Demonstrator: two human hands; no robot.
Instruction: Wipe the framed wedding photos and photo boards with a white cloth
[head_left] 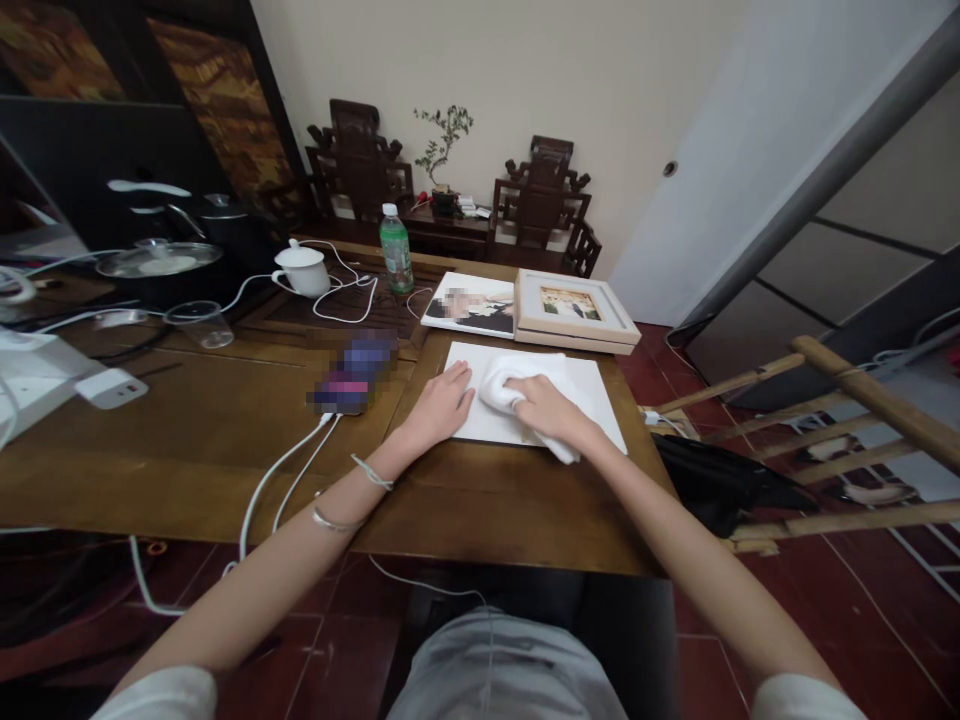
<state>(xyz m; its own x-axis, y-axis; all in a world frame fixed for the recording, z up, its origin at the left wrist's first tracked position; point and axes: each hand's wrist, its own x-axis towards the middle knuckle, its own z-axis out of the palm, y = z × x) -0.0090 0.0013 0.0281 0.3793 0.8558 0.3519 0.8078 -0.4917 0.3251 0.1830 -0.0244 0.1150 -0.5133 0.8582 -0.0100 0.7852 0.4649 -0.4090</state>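
Note:
A flat white panel point(592, 400) lies on the wooden table close to its right end. Bunched on top of the panel is a white cloth point(499, 385), and my right hand point(544, 405) grips it and presses it down. Part of the cloth trails below my fingers past the panel's near edge. My left hand point(442, 405) rests flat on the panel's left edge, fingers stretched out, holding nothing. Just beyond the panel sit a picture point(476, 305) printed on a board and a pale wooden photo frame point(577, 310), which rests on another frame-like piece.
On the wooden table point(172, 440), left of my hands, lies a phone point(356, 370) with charging cables. Farther back stand a green-labelled bottle point(396, 250), a lidded white cup point(301, 270), a plastic cup point(206, 325) and a glass-lidded pot point(161, 270). A wooden chair-like frame point(862, 400) stands at right.

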